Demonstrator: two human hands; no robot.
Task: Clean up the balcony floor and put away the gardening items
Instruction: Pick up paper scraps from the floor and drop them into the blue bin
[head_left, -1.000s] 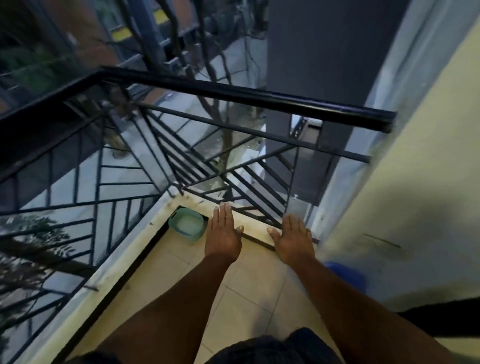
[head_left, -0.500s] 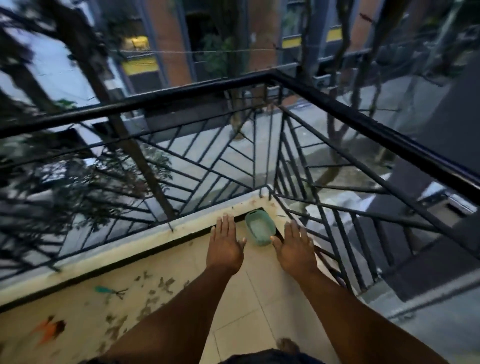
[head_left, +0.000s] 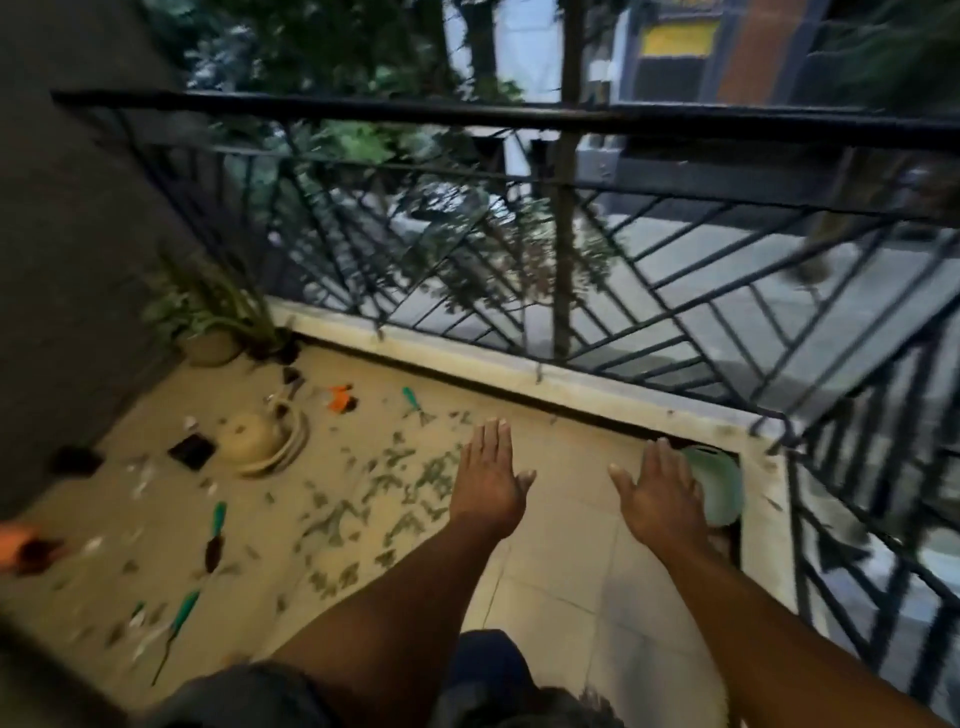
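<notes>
It was a home balcony above a street: a black metal railing (head_left: 519, 117) ran along a raised ledge (head_left: 519, 371), the tiled floor (head_left: 571, 571) was strewn with leaf litter (head_left: 395, 483), and a potted plant (head_left: 213, 322) stood in the corner.

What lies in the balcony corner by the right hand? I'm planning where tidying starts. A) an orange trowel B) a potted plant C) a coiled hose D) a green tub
D: the green tub sits in the corner where the railings meet, partly behind the open right hand; the potted plant stands at the far left end.
</notes>
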